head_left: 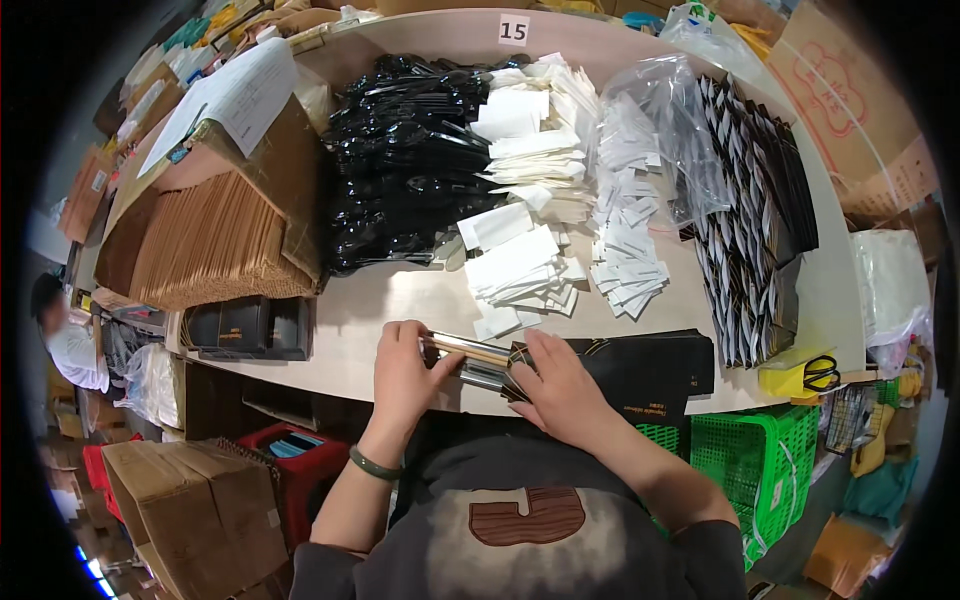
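Note:
Near the front edge of the table, my left hand (404, 368) is closed round one end of wooden chopsticks (472, 350), with a shiny silvery wrapped piece (482, 374) beside them. Their other ends reach the mouth of a black paper sleeve (517, 353), which my right hand (556, 388) grips between thumb and fingers. How far they go in is hidden by that hand. More flat black sleeves (655, 372) lie in a stack to its right. Beyond both hands, folded white napkin packets (515, 265) and small white packets (630, 280) lie in heaps.
Black plastic cutlery (405, 160) is piled at the back left. A cardboard box (300, 175) of brown sleeves stands left of it. Filled black packets (745, 240) form rows at the right. Scissors (822, 374) rest at the right corner, above a green crate (735, 465).

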Motion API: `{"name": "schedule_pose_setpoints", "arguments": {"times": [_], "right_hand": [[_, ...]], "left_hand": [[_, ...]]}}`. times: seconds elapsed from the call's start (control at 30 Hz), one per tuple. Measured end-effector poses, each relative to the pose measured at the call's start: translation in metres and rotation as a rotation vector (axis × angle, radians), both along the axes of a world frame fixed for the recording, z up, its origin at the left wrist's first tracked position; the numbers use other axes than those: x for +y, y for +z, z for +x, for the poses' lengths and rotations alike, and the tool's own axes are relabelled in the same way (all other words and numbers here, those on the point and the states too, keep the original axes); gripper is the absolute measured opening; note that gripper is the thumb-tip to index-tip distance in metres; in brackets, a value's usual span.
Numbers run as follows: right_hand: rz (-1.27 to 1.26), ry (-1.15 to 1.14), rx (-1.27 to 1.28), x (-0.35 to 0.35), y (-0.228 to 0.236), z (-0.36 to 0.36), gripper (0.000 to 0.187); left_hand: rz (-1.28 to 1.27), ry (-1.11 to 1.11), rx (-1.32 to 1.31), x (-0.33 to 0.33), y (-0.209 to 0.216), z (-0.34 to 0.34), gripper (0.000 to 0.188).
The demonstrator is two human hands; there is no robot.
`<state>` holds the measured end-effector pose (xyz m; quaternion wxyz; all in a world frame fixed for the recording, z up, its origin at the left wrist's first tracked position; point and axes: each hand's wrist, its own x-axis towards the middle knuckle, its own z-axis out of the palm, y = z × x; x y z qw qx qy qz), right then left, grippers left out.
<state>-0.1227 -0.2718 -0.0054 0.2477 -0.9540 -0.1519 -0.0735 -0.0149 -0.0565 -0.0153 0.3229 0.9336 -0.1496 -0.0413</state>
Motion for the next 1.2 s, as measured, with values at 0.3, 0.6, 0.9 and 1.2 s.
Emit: {"name": "schedule_pose_setpoints", "arguments": {"times": [0.3, 0.6, 0.9, 1.2], "right_hand": [[0.068, 0.062, -0.099, -0.016, -0.016, 0.003, 0.040], [0.148, 0.184, -0.340, 0.010, 0.031, 0.014, 0.016], [-0.450, -0.323, -0.336, -0.232, 0.124, -0.009, 0.019], [-0.032, 0.206, 0.034, -0.069, -0.032, 0.005, 0.050]], "left_hand": [[-0.696, -0.484, 0.709, -0.039, 0.004, -0.034, 0.063], [0.078, -0.638, -0.509, -0.010, 0.022, -0.014, 0.028], [-0.166, -0.291, 0.373, 0.001, 0.019, -0.012, 0.031], [-0.381, -0.825, 0.271, -0.063, 0.026, -0.053, 0.036]]}}
